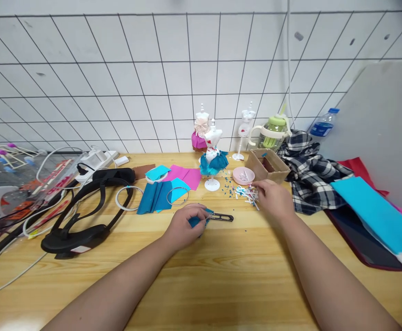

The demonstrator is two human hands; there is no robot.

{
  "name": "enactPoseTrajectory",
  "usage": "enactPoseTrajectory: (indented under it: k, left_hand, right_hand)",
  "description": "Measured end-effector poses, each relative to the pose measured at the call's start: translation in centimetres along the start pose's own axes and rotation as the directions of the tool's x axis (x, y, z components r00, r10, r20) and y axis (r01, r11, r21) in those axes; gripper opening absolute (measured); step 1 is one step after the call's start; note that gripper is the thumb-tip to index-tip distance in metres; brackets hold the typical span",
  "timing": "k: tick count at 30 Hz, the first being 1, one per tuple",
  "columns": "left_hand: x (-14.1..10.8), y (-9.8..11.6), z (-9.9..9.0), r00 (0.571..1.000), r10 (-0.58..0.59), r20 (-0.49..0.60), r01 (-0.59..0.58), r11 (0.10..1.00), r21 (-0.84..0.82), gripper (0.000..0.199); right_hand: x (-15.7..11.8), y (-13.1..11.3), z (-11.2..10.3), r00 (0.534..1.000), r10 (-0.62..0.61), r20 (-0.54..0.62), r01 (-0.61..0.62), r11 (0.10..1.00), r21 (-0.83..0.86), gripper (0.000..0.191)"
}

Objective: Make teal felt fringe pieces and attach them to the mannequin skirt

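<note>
Wooden table (194, 285), white gridded wall (138, 78)

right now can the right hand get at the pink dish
Probably yes: the right hand is at the white strips, with the pink dish just past them. The cardboard box stands beside the dish, and nothing tall seems to block the way.

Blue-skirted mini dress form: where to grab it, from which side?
Pinch the bare white stem of the dress form, below the flared blue skirt and above the round base. Come in low from the front: it stands upright with bare tabletop before it, and another form stands close behind. Gripping the skirt would likely crush it.
</note>
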State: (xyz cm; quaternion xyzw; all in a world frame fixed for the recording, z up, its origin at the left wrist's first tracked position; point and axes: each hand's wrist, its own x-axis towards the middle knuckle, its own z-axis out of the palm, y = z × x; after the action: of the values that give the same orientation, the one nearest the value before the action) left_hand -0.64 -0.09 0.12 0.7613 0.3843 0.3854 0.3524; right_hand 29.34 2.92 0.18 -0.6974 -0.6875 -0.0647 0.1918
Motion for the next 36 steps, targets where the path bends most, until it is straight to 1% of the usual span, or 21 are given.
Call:
enactPoseTrajectory:
  k: [3, 4, 5, 6, 7, 8, 10, 12, 15, 17, 20, 22, 24, 26, 28, 30, 31, 32, 34, 36]
  left_hand:
    - [0.0, 0.5, 0.0, 0.999, -0.032, 0.015, 0.033, 0.999, -0.040, 0.009]
    - [0.0, 0.6, 0.1, 0.999, -0.037, 0.021, 0.039, 0.997, -0.061, 0.009]
    - [0.0, 0.7, 0.1, 0.999, -0.043, 0.032, 0.046, 0.995, -0.089, 0.009]
    - [0.0, 0.7, 0.1, 0.997, -0.052, 0.049, 0.058, 0.990, -0.126, 0.009]
    - [0.0, 0.7, 0.2, 0.995, -0.063, 0.071, 0.075, 0.982, -0.173, 0.009]
    - [0.0, 0.6, 0.2, 0.992, -0.076, 0.098, 0.097, 0.969, -0.226, 0.009]
    - [0.0, 0.4, 0.3, 0.983, -0.101, 0.152, 0.147, 0.932, -0.333, 0.011]
    - [-0.1, 0.1, 0.4, 0.973, -0.119, 0.200, 0.194, 0.890, -0.413, 0.013]
    - [0.0, -0.1, 0.4, 0.963, -0.143, 0.230, 0.241, 0.840, -0.485, 0.016]
    - [0.0, -0.2, 0.4, 0.959, -0.164, 0.231, 0.262, 0.823, -0.504, 0.018]
    - [0.0, -0.2, 0.3, 0.950, -0.190, 0.248, 0.289, 0.836, -0.467, 0.021]
    - [0.1, 0.0, 0.3, 0.950, -0.171, 0.261, 0.271, 0.868, -0.417, 0.020]
    - [0.1, 0.3, 0.4, 0.958, -0.125, 0.256, 0.213, 0.912, -0.350, 0.016]
    - [0.1, 0.6, 0.5, 0.966, -0.097, 0.240, 0.158, 0.955, -0.250, 0.014]
    - [0.1, 0.8, 0.6, 0.973, -0.129, 0.194, 0.156, 0.979, -0.131, 0.014]
    - [0.1, 0.9, 0.5, 0.975, -0.184, 0.128, 0.190, 0.981, -0.030, 0.019]
    - [0.1, 0.9, 0.4, 0.975, -0.199, 0.099, 0.199, 0.980, 0.008, 0.022]
    - [0.1, 0.9, 0.3, 0.977, -0.196, 0.085, 0.193, 0.980, 0.040, 0.024]
    - [0.1, 0.8, 0.1, 0.986, -0.134, 0.096, 0.124, 0.987, 0.105, 0.027]
    - [0.0, 0.8, 0.0, 0.991, -0.039, 0.130, 0.016, 0.985, 0.173, 0.027]
  right_hand:
    - [-0.5, -0.3, -0.4, 0.997, 0.035, -0.074, -0.030, 0.998, 0.063, 0.038]
    - [-0.7, -0.7, -0.6, 0.994, 0.020, -0.110, -0.008, 0.994, 0.110, 0.038]
    - [-0.9, -1.3, -0.8, 0.990, -0.015, -0.143, 0.041, 0.983, 0.178, 0.038]
    - [-1.2, -2.1, -1.0, 0.982, -0.075, -0.172, 0.120, 0.955, 0.271, 0.035]
    - [-1.5, -3.1, -1.2, 0.971, -0.160, -0.180, 0.218, 0.900, 0.377, 0.033]
    - [-1.9, -4.2, -1.3, 0.956, -0.249, -0.155, 0.293, 0.823, 0.487, 0.032]
    - [-2.7, -6.4, -1.4, 0.907, -0.408, -0.102, 0.371, 0.662, 0.651, 0.037]
    - [-3.5, -8.0, -1.2, 0.865, -0.499, -0.063, 0.379, 0.566, 0.732, 0.037]
    - [-4.2, -9.1, -0.8, 0.852, -0.524, 0.011, 0.298, 0.502, 0.812, 0.029]
    - [-4.3, -9.2, -0.7, 0.857, -0.515, 0.024, 0.272, 0.492, 0.827, 0.026]
    - [-4.4, -9.2, -0.6, 0.853, -0.518, -0.060, 0.365, 0.510, 0.779, 0.017]
    - [-4.4, -9.3, -0.6, 0.847, -0.522, -0.103, 0.416, 0.528, 0.740, 0.009]
    - [-4.3, -9.4, -0.5, 0.843, -0.528, -0.102, 0.424, 0.536, 0.730, 0.006]
    - [-4.2, -9.4, -0.5, 0.842, -0.534, -0.073, 0.404, 0.535, 0.742, 0.006]
    - [-4.1, -9.3, -0.6, 0.861, -0.508, -0.012, 0.338, 0.555, 0.760, 0.008]
    - [-4.0, -9.2, -0.7, 0.894, -0.441, 0.076, 0.237, 0.610, 0.756, 0.007]
    - [-3.9, -9.2, -0.7, 0.903, -0.415, 0.109, 0.206, 0.642, 0.738, 0.006]
    - [-3.9, -9.1, -0.7, 0.906, -0.403, 0.126, 0.201, 0.673, 0.712, 0.005]
    - [-4.0, -9.0, -0.7, 0.894, -0.434, 0.109, 0.265, 0.710, 0.653, 0.005]
    - [-4.2, -9.0, -0.6, 0.872, -0.488, 0.044, 0.365, 0.707, 0.606, 0.007]
